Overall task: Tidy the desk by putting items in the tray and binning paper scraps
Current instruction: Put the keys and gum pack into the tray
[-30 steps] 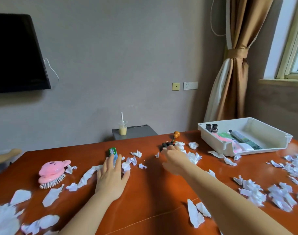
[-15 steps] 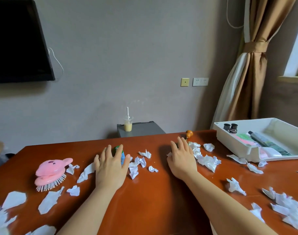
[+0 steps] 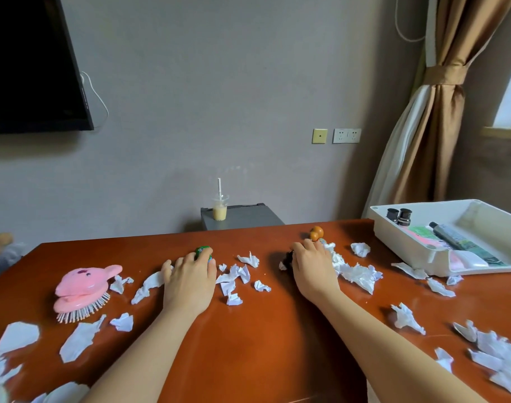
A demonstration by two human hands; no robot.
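Green item (image 3: 202,251) far-centre on desk (image 3: 263,344), your left hand (image 3: 190,282) curled over it, grip closing (hold unconfirmed). Right hand (image 3: 314,270) covers dark item (image 3: 287,258); can't tell grip. Both likely bound for tray (image 3: 399,245), scraps (image 3: 360,274) around.

Head-worn wide-angle view, facing forward and slightly down.
It looks across the red-brown desk (image 3: 248,344) toward the grey wall (image 3: 219,97), with both forearms reaching in close from the bottom edge.
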